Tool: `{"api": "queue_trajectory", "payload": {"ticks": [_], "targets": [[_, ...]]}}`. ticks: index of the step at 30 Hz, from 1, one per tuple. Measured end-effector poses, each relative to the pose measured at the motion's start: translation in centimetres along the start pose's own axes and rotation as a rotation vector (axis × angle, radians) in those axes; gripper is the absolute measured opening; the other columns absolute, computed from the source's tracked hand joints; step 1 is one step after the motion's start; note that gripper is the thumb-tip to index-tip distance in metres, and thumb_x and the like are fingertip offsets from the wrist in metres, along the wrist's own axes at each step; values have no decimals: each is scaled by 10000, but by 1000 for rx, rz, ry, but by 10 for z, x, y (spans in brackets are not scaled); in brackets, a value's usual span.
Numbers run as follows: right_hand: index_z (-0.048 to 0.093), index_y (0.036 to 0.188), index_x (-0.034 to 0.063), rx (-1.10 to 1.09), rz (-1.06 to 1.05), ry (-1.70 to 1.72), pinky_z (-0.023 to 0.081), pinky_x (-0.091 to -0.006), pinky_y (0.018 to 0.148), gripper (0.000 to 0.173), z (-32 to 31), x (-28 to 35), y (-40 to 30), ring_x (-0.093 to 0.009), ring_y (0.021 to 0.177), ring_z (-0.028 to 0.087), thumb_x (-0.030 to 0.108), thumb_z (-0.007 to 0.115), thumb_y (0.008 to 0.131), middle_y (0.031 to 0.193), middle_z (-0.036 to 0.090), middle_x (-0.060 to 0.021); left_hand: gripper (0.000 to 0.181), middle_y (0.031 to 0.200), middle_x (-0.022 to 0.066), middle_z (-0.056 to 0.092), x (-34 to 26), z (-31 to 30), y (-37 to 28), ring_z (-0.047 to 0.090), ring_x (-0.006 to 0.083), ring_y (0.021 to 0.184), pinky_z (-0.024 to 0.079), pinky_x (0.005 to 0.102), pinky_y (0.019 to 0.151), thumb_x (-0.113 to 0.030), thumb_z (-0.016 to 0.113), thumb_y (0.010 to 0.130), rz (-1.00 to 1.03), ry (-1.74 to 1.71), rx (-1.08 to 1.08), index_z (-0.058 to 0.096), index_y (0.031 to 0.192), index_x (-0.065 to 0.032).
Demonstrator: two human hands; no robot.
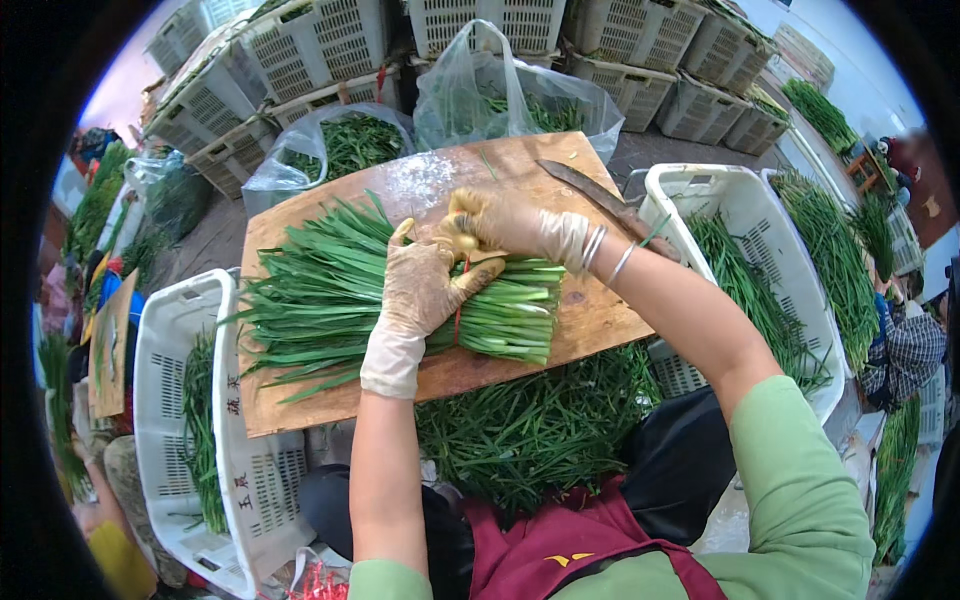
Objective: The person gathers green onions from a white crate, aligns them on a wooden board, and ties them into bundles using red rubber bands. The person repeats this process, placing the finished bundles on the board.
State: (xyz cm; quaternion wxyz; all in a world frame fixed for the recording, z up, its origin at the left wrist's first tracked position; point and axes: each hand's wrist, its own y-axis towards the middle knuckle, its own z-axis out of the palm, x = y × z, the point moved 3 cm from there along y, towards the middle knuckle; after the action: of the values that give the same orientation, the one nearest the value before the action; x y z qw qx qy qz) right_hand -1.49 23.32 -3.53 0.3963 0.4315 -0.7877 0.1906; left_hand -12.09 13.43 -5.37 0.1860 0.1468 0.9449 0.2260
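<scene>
A thick bunch of garlic chives (pixel 322 281) lies across a wooden board (pixel 592 307), leaves to the left and pale cut stems to the right. Around its stem part runs a thin red tie (pixel 457 327). My left hand (pixel 424 289), in a stained, pale glove, presses on the bunch with its thumb over the stems beside the tie. Just above it, my gloved right hand (pixel 506 221) has its fingers closed at the upper end of the tie; the fingertips partly hide it. A knife (pixel 589 187) with a dark, worn blade rests at the board's right side.
White crates with chives stand left (pixel 225 420) and right (pixel 802 315) of the board. Loose leaves (pixel 525 427) are heaped below it. Plastic bags of greens (pixel 517 97) and stacked crates (pixel 315 52) stand beyond. Another person (pixel 911 345) is at the far right.
</scene>
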Motion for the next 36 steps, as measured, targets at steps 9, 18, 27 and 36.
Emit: {"api": "queue_trajectory", "payload": {"ticks": [9, 18, 27, 36], "targets": [[526, 836, 161, 129, 242, 765, 343, -192, 463, 152, 22, -89, 7, -45, 531, 404, 264, 523, 948, 662, 468, 70, 581, 787, 78, 661, 5, 13, 7, 626, 247, 785, 262, 479, 1037, -613, 545, 810, -22, 3, 21, 683, 841, -50], [665, 813, 23, -35, 211, 801, 469, -244, 513, 291, -13, -83, -28, -113, 542, 561, 243, 532, 949, 669, 641, -39, 1357, 1415, 210, 361, -55, -8, 1, 307, 337, 1344, 164, 495, 1121, -707, 741, 362, 282, 223, 269, 270, 1415, 6], [635, 948, 34, -651, 407, -754, 489, -407, 817, 344, -90, -90, -106, -289, 915, 637, 331, 679, 778, 942, 651, -171, 1331, 1318, 172, 457, -48, -6, -9, 436, 328, 1219, 241, 493, 1075, -518, 849, 374, 294, 300, 390, 213, 1445, -47], [628, 1059, 7, -668, 559, -533, 481, -420, 860, 461, -106, -127, -188, -340, 1005, 617, 394, 659, 810, 1053, 644, -212, 1271, 1199, 178, 533, -29, 4, 13, 504, 318, 1125, 300, 445, 1021, -488, 863, 438, 6, 368, 419, 229, 1438, -28]]}}
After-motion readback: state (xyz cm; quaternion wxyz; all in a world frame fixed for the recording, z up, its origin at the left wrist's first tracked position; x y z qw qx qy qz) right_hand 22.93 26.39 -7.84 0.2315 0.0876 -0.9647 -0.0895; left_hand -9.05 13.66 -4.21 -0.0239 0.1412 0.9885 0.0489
